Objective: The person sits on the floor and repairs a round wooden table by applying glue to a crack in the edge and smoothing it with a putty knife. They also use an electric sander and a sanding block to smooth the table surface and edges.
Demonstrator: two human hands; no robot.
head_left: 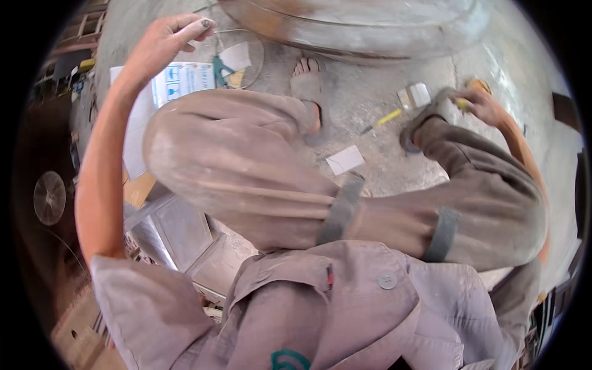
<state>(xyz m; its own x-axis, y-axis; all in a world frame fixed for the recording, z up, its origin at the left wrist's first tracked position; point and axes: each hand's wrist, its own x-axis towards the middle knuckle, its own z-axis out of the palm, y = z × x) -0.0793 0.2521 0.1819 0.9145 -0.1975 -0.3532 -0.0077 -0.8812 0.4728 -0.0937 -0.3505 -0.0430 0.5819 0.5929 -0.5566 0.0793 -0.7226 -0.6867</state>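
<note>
My left hand (176,38) is raised at the upper left, its fingers curled and the thumb pressed toward them. Whatever they pinch is too small to name. Below it on the floor lie a teal-handled tool (220,70) and a scrap of white paper (236,57). At the right, my right hand (486,106) is beside my foot, its fingers bent around a small yellow thing (461,103). An orange-brown object (479,85) is just behind that hand. A thin yellow-handled tool (387,118) and a small white box (417,95) lie between my feet and the hand.
A large round metal body (370,28) with brownish stains stands ahead. White packaging with blue print (184,81) lies beyond my left knee. A white card (345,160) is on the dusty floor. Beside my left thigh is a grey metal box (179,231); a round fan (49,197) stands farther left.
</note>
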